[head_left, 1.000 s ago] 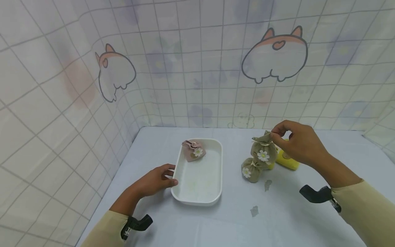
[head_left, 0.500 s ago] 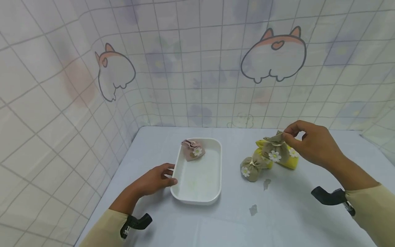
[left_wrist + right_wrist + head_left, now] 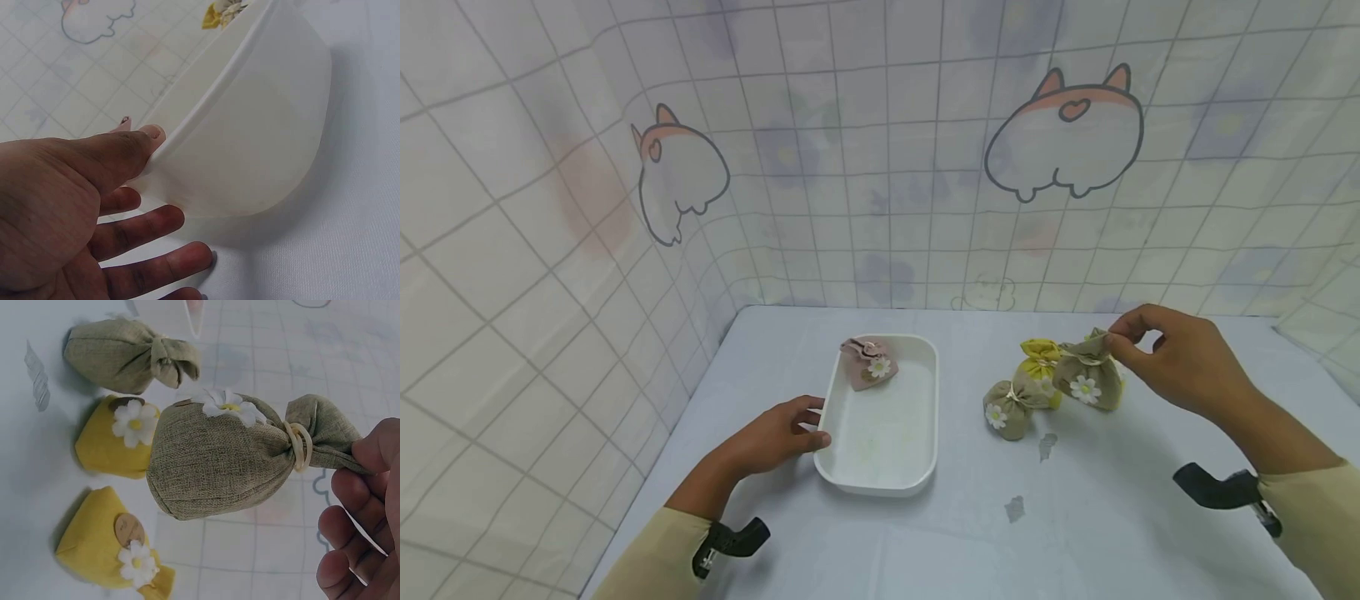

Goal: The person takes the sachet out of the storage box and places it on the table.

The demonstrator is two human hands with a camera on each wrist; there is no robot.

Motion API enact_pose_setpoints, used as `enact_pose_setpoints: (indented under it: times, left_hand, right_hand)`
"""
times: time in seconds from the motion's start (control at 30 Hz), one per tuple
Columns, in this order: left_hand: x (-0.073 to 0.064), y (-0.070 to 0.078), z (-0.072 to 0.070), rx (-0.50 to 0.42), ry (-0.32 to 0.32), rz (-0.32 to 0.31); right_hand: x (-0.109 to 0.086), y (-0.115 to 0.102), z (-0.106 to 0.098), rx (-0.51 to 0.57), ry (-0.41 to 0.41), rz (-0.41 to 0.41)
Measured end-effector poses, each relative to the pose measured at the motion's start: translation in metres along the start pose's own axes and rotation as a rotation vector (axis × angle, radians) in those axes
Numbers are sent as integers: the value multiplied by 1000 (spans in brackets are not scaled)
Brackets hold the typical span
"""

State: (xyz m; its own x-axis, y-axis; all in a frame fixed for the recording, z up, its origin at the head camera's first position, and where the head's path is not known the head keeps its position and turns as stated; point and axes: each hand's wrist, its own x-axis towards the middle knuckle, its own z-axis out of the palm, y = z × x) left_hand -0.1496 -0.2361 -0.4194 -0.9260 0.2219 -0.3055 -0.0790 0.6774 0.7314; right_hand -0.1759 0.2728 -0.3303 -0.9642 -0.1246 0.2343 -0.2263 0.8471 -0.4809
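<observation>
My right hand [image 3: 1187,362] pinches the gathered top of a grey-green drawstring sachet [image 3: 1078,385] with a white daisy. In the right wrist view this sachet [image 3: 215,459] hangs from thumb and fingers, its cord tied round the neck. A second grey-green sachet [image 3: 1013,410] lies to its left on the table, beside a yellow sachet [image 3: 1040,352]. Another yellow sachet [image 3: 106,537] is mostly hidden behind the held one in the head view. My left hand [image 3: 775,437] grips the left rim of a white tray [image 3: 880,487], thumb over the edge. Inside the tray lies a pink sachet [image 3: 867,373].
Two small grey patches, one a torn-edged patch [image 3: 1015,508], mark the white tablecloth [image 3: 955,550] between tray and right arm. A grid-patterned curtain [image 3: 895,167] hangs behind and to the left of the table.
My right hand has moved right with the held sachet, away from the other grey-green one, uncovering a yellow sachet. My left hand stays on the tray.
</observation>
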Motion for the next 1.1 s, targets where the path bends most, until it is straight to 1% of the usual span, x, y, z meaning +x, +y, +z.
enact_pose_setpoints:
  times: [0.27, 0.43, 0.63, 0.77, 0.9, 1.1]
  left_hand:
    - [1, -1, 1, -9, -1, -1]
    - [1, -1, 1, -10, -1, -2]
    - [1, -1, 0, -9, -1, 5]
    - [1, -2, 0, -11, -2, 3]
    - [1, -3, 0, -11, -2, 4]
    - [2, -4, 0, -7, -1, 6]
  right_hand:
    - [-2, 13, 3, -6, -19, 40]
    - [-3, 20, 6, -16, -27, 52]
    - [-2, 25, 11, -12, -13, 60]
    - [0, 23, 15, 5, -23, 48]
    - [2, 18, 19, 26, -37, 16]
    - [7, 2, 25, 54, -56, -48]
